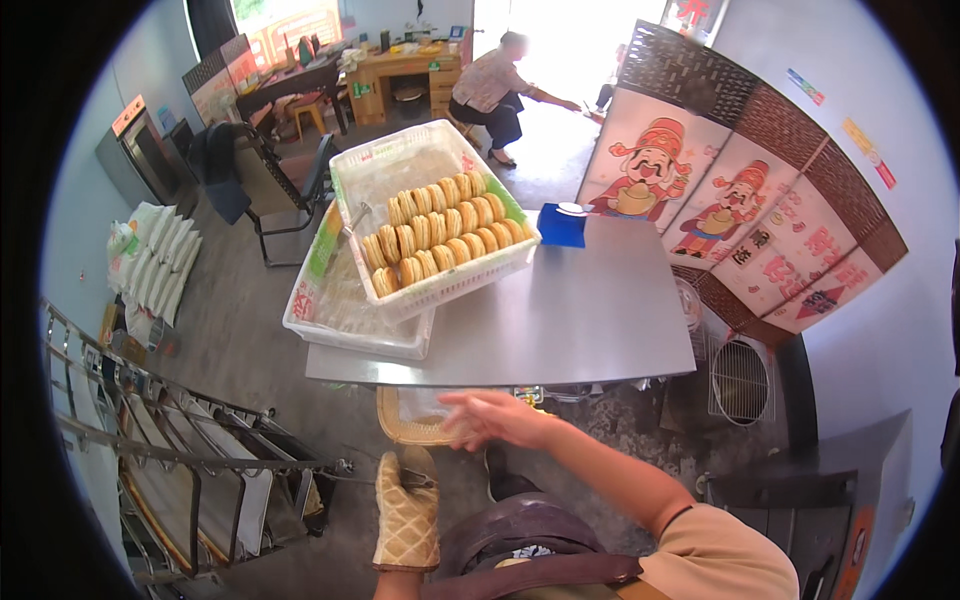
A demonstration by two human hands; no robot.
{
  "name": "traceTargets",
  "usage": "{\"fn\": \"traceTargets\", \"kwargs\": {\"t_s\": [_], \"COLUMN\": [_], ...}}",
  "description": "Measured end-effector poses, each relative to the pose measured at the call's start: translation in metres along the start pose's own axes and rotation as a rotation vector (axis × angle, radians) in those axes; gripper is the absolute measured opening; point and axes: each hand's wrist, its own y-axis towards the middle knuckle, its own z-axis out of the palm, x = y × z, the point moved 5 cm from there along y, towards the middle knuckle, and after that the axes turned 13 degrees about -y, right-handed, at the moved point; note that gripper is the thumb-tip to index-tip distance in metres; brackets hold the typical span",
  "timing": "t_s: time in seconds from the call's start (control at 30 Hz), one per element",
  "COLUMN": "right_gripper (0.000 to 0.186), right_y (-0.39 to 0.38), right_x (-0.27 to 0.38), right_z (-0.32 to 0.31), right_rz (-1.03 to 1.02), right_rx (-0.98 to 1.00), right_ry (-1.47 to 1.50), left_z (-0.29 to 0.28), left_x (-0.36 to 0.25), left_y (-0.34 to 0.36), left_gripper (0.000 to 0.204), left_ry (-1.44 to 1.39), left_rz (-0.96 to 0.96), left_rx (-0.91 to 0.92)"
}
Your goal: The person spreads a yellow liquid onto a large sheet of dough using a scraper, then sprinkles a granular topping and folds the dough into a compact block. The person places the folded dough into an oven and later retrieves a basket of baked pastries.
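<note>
A quilted tan oven mitt (405, 520) covers my left hand (408, 500), low in the view beside the rack. Its thumb and fingers are closed around what looks like a thin metal rod (360, 479). My right hand (490, 418) is bare and reaches leftward past the table's near edge, fingers apart and holding nothing. Below it sits a woven tan basket (392, 425), partly hidden by the hand. On the table, a white plastic crate (460, 283) holds rows of round golden pastries (437, 228) standing on edge, with a metal utensil (355, 218) at its left side.
A second white crate (345, 335) lies under the first on the grey metal table (610, 310). A blue object (562, 228) is at the table's far edge. A metal tray rack (200, 470) stands left, a folding screen (740, 180) right. A person (490, 95) sits beyond the table.
</note>
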Motion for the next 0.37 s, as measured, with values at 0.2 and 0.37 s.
{"fn": "traceTargets", "kwargs": {"t_s": [0.2, 0.37], "right_gripper": [0.064, 0.094], "right_y": [-0.185, -0.306], "right_x": [-0.213, -0.255], "right_z": [0.061, 0.185], "right_rz": [0.273, 0.214], "right_rx": [-0.592, -0.687], "right_ry": [-0.476, -0.295], "left_z": [-0.067, -0.080], "left_x": [0.031, 0.094], "left_y": [-0.103, -0.247], "left_gripper": [0.044, 0.063], "left_ry": [0.402, 1.203], "left_rz": [-0.104, -0.364], "left_rx": [0.025, 0.306]}}
